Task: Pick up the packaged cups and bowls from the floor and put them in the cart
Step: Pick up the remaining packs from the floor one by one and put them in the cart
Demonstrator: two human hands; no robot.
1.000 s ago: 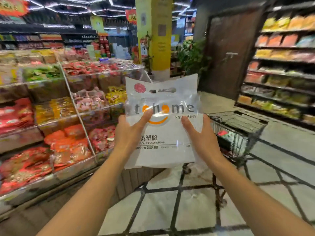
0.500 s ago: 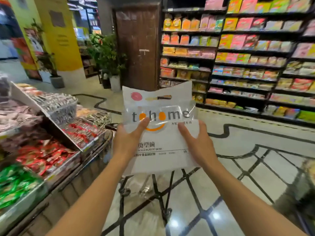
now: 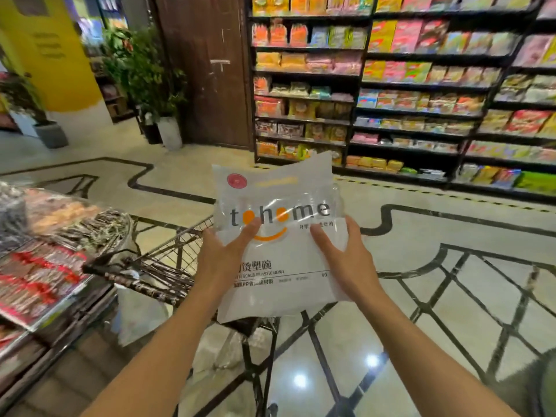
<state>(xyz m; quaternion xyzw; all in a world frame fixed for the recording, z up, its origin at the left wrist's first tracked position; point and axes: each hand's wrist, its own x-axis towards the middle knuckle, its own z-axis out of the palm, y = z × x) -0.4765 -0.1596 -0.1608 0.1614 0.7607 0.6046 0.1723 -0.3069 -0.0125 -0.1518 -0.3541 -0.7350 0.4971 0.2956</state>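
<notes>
A white and clear pack of plastic bowls (image 3: 279,266), printed "tohome" with an orange smile, is held upright in front of me. My left hand (image 3: 224,257) grips its left edge, thumb across the front. My right hand (image 3: 343,257) grips its right edge the same way. The black wire cart (image 3: 168,263) stands just left of and below the pack, its basket partly hidden behind my left hand and the pack. More clear packaging lies low in the cart's frame.
A slanted snack display (image 3: 42,254) fills the left side, close to the cart. Tall shelves of snack bags (image 3: 421,94) line the far right wall. A brown door (image 3: 207,70), potted plants (image 3: 150,82) and a yellow pillar (image 3: 57,52) stand behind. Glossy tiled floor (image 3: 421,296) spreads to the right.
My view has swung right, from the snack display to the shelf wall. The cart shifted from right of the pack to its left. Both hands kept the same hold.
</notes>
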